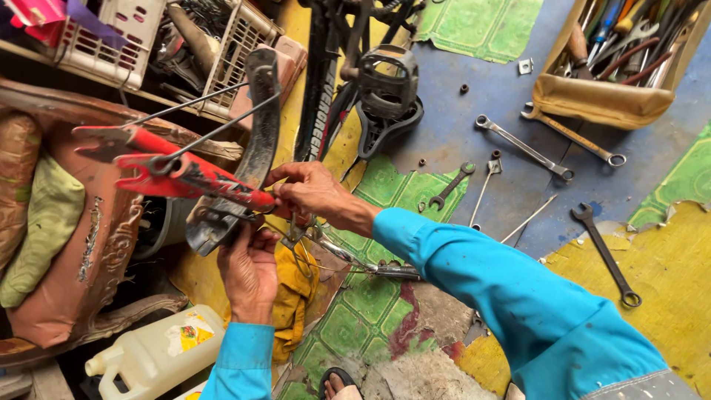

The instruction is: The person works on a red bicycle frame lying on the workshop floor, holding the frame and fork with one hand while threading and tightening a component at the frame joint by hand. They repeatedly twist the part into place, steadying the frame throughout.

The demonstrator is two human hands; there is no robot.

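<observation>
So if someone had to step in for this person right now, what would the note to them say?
Left hand: holding the lower end of the black mudguard from below.
Right hand: fingers pinched on the small fitting where the red fork meets the mudguard stays.
Spanners lie loose on the floor to the right, more tools in the tray.
Done: mudguard set against the fork. Left: whether the fitting is tight cannot be seen.

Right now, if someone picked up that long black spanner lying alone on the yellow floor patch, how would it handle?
The black spanner looks like solid metal, so probably stiff and heavy for its slim size. It lies flat with flat ends, so a push would likely slide it, not roll it. Its thin shank may be awkward to pinch off the floor.
</observation>
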